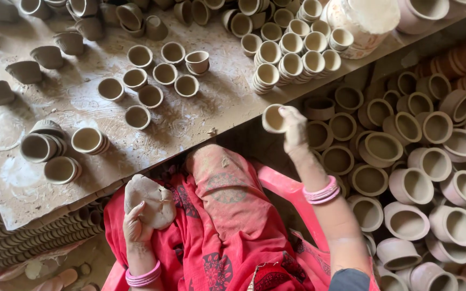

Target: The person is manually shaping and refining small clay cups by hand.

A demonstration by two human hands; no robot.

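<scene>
The person wears a red garment printed with dark medallion patterns, dusted with pale clay over the lap. A stack of pink bangles circles each wrist. The left hand [136,226] and right hand [295,129] are coated in dried grey clay. A dark sleeve edge shows at five o'clock.

packages: 0 | labels: 0 | signs: 0 | screens: 0

A clay-smeared wooden board [200,116] is laid out as a low work surface, dusted pale and cracked. Bare earthen floor [90,253] is seen beneath it. Even, soft daylight is cast throughout; no walls or windows are shown.
</scene>
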